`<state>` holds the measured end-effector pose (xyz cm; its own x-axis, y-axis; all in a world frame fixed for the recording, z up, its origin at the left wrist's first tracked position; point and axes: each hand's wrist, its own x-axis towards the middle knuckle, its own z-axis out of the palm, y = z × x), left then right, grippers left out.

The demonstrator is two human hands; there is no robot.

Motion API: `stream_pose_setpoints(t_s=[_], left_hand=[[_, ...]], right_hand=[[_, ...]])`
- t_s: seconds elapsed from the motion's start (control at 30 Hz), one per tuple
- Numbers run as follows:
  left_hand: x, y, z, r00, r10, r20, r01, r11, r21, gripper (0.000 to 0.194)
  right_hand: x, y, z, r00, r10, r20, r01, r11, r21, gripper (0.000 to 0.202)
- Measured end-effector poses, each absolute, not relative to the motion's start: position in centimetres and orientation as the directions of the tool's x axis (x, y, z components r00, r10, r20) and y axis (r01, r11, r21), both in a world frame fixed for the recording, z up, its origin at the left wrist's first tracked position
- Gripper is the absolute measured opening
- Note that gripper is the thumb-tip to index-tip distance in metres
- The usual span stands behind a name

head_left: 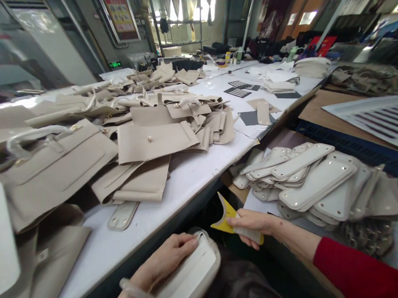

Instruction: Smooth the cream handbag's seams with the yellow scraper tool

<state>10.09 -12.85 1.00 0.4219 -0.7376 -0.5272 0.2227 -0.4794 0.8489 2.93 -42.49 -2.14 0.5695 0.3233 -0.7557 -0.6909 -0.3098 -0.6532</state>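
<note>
The left hand [169, 256] lay curled over a pale bag piece [190, 275] low in front of the white table [190, 171], fingers pressed on its edge, while the right hand [250, 225] pinched a yellow scraper [226, 214] near the pile of oval pieces [316, 180].

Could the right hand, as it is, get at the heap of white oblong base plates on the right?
Probably yes: the right hand is beside the white oblong base plates, nothing between, but its fingers already grip a yellow scraper.

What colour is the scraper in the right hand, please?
Yellow scraper, held in the right hand; head view.
</note>
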Motion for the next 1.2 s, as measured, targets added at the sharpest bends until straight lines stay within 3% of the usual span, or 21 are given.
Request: stream_pose_setpoints(t_s=[0.07, 0.1, 0.2, 0.33, 0.43, 0.63, 0.83, 1.2], left_hand=[[10.3, -12.9, 0.8, 0.414, -0.735, -0.537, 0.278, -0.46, 0.843, 0.055], [10.4, -12.9, 0.7, 0.424, -0.724, -0.544, 0.286, -0.462, 0.839, 0.058], [10.6, -12.7, 0.1, 0.499, -0.658, -0.564, 0.25, -0.513, 0.821, 0.072], [10.6, -12.7, -0.3, 0.552, -0.609, -0.57, 0.278, -0.51, 0.814, 0.085], [10.5, -12.8, -0.1, 0.582, -0.575, -0.575, 0.287, -0.516, 0.807, 0.091], [10.2, -12.7, -0.4, 0.597, -0.597, -0.535, 0.271, -0.478, 0.836, 0.086], [10.4, -12.8, 0.2, 0.589, -0.691, -0.419, 0.143, -0.421, 0.896, 0.065], [10.3, -12.8, 0.5, 0.595, -0.709, -0.378, -0.019, -0.483, 0.876, 0.056]], right_hand=[[3.8, -42.5, -0.7, 0.44, 0.506, -0.741, -0.576, -0.474, -0.666, 0.073], [4.4, -42.1, -0.3, 0.435, 0.528, -0.729, -0.47, -0.558, -0.684, 0.07], [6.5, -40.6, 0.3, 0.641, 0.45, -0.622, -0.162, -0.712, -0.683, 0.058], [8.8, -39.0, 1.1, 0.86, 0.311, -0.405, 0.033, -0.825, -0.564, 0.054], [10.2, -37.9, 2.2, 0.904, 0.32, -0.284, 0.168, -0.876, -0.453, 0.053], [12.3, -36.0, 3.2, 0.767, 0.622, -0.159, 0.6, -0.783, -0.164, 0.057], [12.8, -35.4, 2.5, 0.704, 0.697, -0.135, 0.685, -0.717, -0.133, 0.053], [12.4, -35.3, 2.2, 0.674, 0.716, -0.182, 0.706, -0.697, -0.13, 0.058]])
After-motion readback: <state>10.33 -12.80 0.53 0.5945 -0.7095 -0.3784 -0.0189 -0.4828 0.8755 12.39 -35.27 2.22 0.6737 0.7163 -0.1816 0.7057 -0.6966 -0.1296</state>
